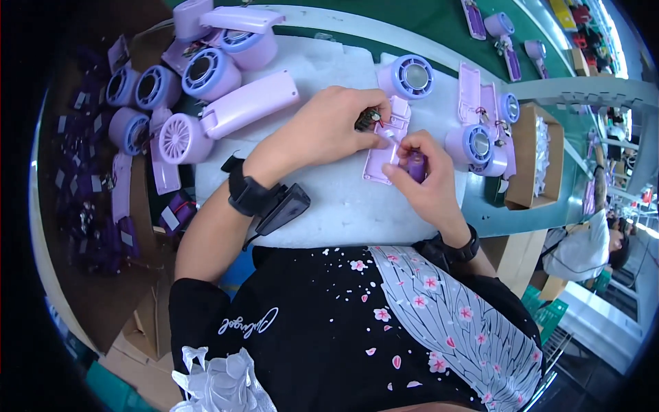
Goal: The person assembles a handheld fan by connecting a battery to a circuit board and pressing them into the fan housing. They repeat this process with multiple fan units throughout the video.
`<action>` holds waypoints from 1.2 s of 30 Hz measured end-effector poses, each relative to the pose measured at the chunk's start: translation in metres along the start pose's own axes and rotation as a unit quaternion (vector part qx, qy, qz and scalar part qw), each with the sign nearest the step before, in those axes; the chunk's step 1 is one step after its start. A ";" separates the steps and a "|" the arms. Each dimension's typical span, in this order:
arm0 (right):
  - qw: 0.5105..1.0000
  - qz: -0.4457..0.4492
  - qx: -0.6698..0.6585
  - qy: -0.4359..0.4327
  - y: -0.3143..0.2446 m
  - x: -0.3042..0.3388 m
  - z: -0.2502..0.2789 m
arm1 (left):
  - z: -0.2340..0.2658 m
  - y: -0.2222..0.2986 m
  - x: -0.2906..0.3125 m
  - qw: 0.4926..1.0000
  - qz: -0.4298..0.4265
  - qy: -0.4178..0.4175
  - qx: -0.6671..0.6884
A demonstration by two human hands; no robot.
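A flat lilac fan handle shell (386,147) lies on the white foam mat (343,206) in front of me. My left hand (329,127) presses on its upper part, with a small dark circuit board (367,118) at my fingertips. My right hand (422,175) pinches a purple cylindrical battery (416,167) against the shell's lower right side. Both wrists wear black bands.
Several lilac hand-fan heads and handles (206,75) are piled at the upper left, more fan parts (480,137) lie to the right. An open cardboard box (532,158) stands at the right. Purple batteries (89,199) fill a tray at the left. Another person (590,247) sits lower right.
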State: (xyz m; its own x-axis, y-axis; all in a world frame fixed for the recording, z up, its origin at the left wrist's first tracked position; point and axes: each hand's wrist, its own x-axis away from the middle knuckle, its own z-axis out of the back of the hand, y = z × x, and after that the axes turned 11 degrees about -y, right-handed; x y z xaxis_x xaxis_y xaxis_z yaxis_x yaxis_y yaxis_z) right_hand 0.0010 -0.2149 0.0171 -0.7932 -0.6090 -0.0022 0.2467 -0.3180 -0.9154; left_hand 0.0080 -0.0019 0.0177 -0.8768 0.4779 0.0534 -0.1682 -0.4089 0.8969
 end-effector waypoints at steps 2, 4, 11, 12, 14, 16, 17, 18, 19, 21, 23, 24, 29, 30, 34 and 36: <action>0.997 -0.049 0.062 -0.016 -0.006 0.002 0.003 | 0.003 0.003 0.004 1.000 0.005 -0.006 0.014; 0.993 -0.082 0.084 -0.021 -0.013 0.000 0.002 | 0.005 0.005 0.007 0.999 0.019 -0.004 0.049; 0.975 0.121 0.185 0.017 -0.009 -0.026 -0.004 | 0.016 0.018 0.012 0.986 0.106 -0.067 0.107; 0.976 0.115 0.181 0.018 -0.008 -0.027 -0.004 | 0.016 0.019 0.011 0.984 0.113 -0.069 0.116; 0.975 0.127 0.179 0.028 -0.009 -0.028 -0.005 | 0.016 0.020 0.012 0.982 0.124 -0.073 0.125; 0.975 0.130 0.176 0.034 -0.009 -0.028 -0.007 | 0.015 0.020 0.012 0.981 0.122 -0.061 0.138; 0.975 0.130 0.177 0.038 -0.010 -0.028 -0.008 | 0.015 0.020 0.012 0.981 0.120 -0.054 0.143; 0.974 0.131 0.178 0.041 -0.010 -0.028 -0.009 | 0.015 0.020 0.012 0.981 0.121 -0.055 0.144; 0.974 0.132 0.179 0.045 -0.010 -0.028 -0.009 | 0.015 0.020 0.013 0.977 0.126 -0.054 0.164; 0.973 0.131 0.185 0.041 -0.010 -0.028 -0.010 | 0.016 0.019 0.013 0.968 0.133 -0.050 0.205; 0.971 0.129 0.198 0.031 -0.010 -0.027 -0.012 | 0.018 0.021 0.015 0.970 0.129 -0.055 0.196; 0.971 0.127 0.198 0.033 -0.009 -0.027 -0.012 | 0.019 0.022 0.015 0.972 0.125 -0.058 0.188; 0.971 0.118 0.203 0.048 -0.008 -0.028 -0.016 | 0.019 0.018 0.016 0.997 0.022 -0.050 0.046; 0.970 0.117 0.207 0.046 -0.009 -0.028 -0.016 | 0.017 0.016 0.016 0.997 0.022 -0.051 0.044; 0.971 0.112 0.208 0.040 -0.010 -0.028 -0.016 | 0.011 0.010 0.015 0.997 -0.061 0.046 -0.029; 0.971 0.111 0.207 0.038 -0.011 -0.028 -0.015 | 0.015 0.012 0.019 0.998 -0.041 0.006 -0.056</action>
State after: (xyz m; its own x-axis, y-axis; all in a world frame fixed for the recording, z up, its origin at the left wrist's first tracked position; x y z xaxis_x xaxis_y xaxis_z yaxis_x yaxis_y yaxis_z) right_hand 0.0125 -0.1834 0.0212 -0.7298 -0.6452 -0.2262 0.6072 -0.4595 -0.6482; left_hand -0.0040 0.0138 0.0363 -0.8636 0.5037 -0.0233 -0.2878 -0.4543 0.8431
